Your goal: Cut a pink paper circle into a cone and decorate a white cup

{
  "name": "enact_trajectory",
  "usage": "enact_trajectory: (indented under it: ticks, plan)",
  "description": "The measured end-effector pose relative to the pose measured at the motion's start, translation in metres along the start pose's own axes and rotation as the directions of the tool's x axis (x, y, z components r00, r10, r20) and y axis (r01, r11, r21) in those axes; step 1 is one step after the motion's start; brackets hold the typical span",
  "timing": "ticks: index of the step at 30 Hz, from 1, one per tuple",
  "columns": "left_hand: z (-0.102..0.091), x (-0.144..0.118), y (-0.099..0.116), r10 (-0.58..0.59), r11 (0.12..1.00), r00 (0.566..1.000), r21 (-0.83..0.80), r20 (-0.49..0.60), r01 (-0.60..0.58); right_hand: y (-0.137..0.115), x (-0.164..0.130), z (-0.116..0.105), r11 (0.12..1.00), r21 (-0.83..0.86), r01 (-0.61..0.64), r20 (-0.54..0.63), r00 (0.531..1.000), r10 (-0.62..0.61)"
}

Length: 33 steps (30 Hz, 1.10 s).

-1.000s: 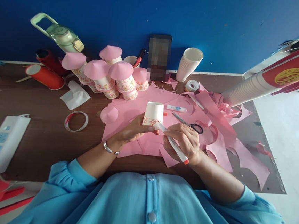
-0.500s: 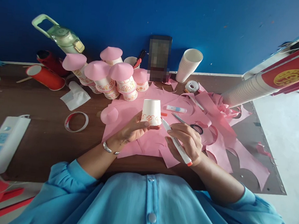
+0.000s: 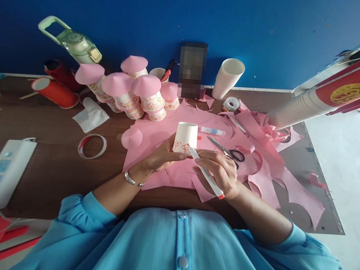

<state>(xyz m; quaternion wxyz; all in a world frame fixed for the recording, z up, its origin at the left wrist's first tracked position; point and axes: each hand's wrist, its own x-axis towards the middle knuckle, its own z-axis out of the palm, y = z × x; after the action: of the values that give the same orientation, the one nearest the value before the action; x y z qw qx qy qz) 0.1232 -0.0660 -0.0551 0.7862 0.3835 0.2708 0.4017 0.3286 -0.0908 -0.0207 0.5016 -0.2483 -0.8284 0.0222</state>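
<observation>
A brown table fills the scene below a blue wall. Across its middle and right spreads a litter of pink paper sheets and offcuts. At the far right a long stack of white cups lies on its side, its end wrapped in red. On the far left lie a green water bottle and two red tubes, with a white power strip near the left edge. Far of centre stands a cluster of finished cups with pink cone roofs, and to its right an upright stack of white cups.

On the pink sheets, near the middle, the left hand grasps an upturned white paper cup from below and the left, fingers wrapped round its decorated rim; red drawn motifs show along that lower band. The right hand is closed round a white marker with an orange end cap, held like a pen, its tip touching the cup's lower right side.

Just right of the cup lie a small glue tube and black-handled scissors. A loose pink cone sits to the cup's left, a ring of tape farther left, and a small tape roll on the far side.
</observation>
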Motion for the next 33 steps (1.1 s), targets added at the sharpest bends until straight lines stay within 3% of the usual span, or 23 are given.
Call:
enact_trajectory:
  ticks: [3,10,33]
  plan:
    - [0.0006,0.0008,0.0010,-0.031,0.999,0.999,0.043,-0.039,0.033,-0.0013,0.0010,0.0001,1.000,0.008,0.008,-0.010,1.000,-0.008]
    - [-0.0036,-0.0010,-0.0019,-0.018,0.999,1.000,0.026,0.015,0.018,-0.0019,0.0029,-0.0017,1.000,-0.015,-0.011,0.006,1.000,0.011]
    - [-0.0021,0.0006,-0.0020,-0.049,0.997,0.998,0.053,-0.031,0.051,-0.0001,-0.0010,0.0025,1.000,-0.019,-0.007,0.044,0.999,0.008]
